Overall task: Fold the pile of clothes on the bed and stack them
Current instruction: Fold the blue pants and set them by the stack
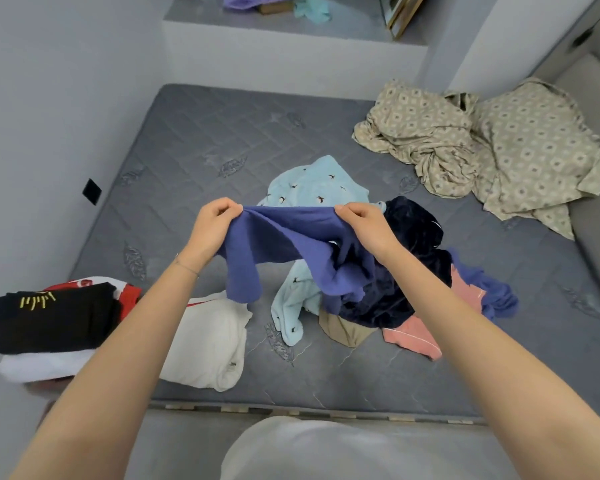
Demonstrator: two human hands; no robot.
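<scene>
A blue-violet knit garment is held up over the grey quilted bed, its top edge stretched btw. both hands. One end is pinched by the left hand w/ curled fingers, the other likewise by the right hand. The rest hangs onto the unfolded pile: light-blue bird-print garment, dark navy fleece piece, pink item. At near left a folded black top is stacked on white & red clothes, w/ a folded cream garment just beside. A crumpled beige patterned sheet lies far right.
</scene>
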